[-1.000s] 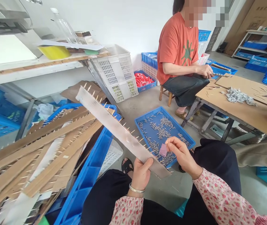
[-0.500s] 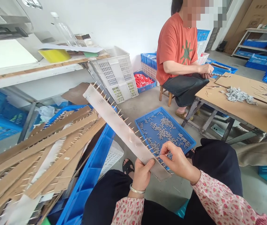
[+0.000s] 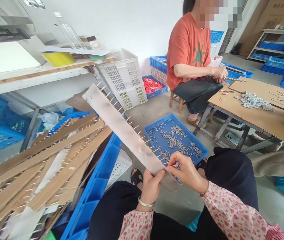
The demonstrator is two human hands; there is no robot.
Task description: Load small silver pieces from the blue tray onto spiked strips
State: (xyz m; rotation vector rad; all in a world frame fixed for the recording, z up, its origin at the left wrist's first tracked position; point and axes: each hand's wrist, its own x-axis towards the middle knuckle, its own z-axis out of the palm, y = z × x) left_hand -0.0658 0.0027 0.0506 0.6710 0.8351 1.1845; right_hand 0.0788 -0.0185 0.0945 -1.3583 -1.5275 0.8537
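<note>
Left hand [image 3: 149, 189] clamps a pale strip [image 3: 118, 128] near its lower end; right hand [image 3: 185, 171] reaches its row of sticks [image 3: 136, 127], exact grip indeterminable; the strip slants between cardboard strips [image 3: 62, 178] and a blue tray [image 3: 191, 136] of grey pieces [image 3: 173, 139].

You wear pale pink sleeves [image 3: 231, 208] with small red motifs, perhaps strawberries, a silvery bangle [image 3: 145, 203] around your left wrist [image 3: 147, 197], loose dark trousers [image 3: 234, 180] and black open-toed sandals [image 3: 137, 177].
</note>
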